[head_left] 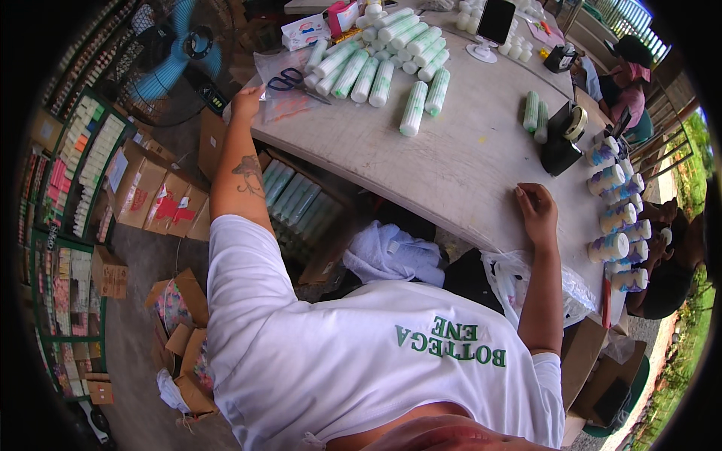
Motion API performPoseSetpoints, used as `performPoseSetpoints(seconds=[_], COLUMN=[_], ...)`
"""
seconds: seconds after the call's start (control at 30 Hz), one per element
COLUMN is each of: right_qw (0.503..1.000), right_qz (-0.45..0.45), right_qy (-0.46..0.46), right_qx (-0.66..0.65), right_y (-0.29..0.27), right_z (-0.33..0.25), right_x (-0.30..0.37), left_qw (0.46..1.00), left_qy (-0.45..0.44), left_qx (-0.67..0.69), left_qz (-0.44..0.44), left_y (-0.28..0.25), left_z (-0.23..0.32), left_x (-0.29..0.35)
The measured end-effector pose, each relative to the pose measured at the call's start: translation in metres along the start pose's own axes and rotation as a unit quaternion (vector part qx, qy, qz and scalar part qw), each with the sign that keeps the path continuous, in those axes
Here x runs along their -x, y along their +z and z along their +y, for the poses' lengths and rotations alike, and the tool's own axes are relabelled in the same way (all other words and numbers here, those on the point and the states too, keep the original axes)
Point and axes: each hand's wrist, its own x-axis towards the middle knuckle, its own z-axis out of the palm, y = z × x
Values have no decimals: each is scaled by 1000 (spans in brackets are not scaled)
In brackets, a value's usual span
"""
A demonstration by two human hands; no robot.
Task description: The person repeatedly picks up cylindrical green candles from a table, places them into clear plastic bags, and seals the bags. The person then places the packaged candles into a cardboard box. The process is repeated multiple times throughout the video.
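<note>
My left hand (246, 100) reaches out to the far left edge of the grey table (466, 158) and rests on clear plastic bags (280, 105), right beside black-handled scissors (289, 80). My right hand (537, 213) lies curled on the table's near edge, holding nothing. A heap of white and green tubes (380, 56) lies beyond the scissors. A row of white pump bottles (618, 218) stands to the right of my right hand.
A black tape dispenser (562, 139) and two green tubes (535, 114) sit mid-table. Under the table is a box of tubes (297, 203), a white cloth (391, 252) and a plastic bag (519, 282). Cardboard boxes (162, 199), a blue fan (177, 56) and shelves stand left. A person in a cap (628, 75) sits far right.
</note>
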Motion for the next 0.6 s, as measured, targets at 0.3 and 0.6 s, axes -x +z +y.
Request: performPoseSetpoints(seconds=[0.3, 0.6], right_qw=[1000, 1000], right_qz=[2, 5], right_qy=[5, 2], right_qx=[-3, -6], right_y=[0, -1], right_z=[3, 9], right_x=[1, 2], left_qw=[993, 949], left_qy=[-94, 239], left_qx=[32, -184], left_qz=[-66, 89], left_y=[0, 19], left_z=[1, 86], left_x=[-3, 29])
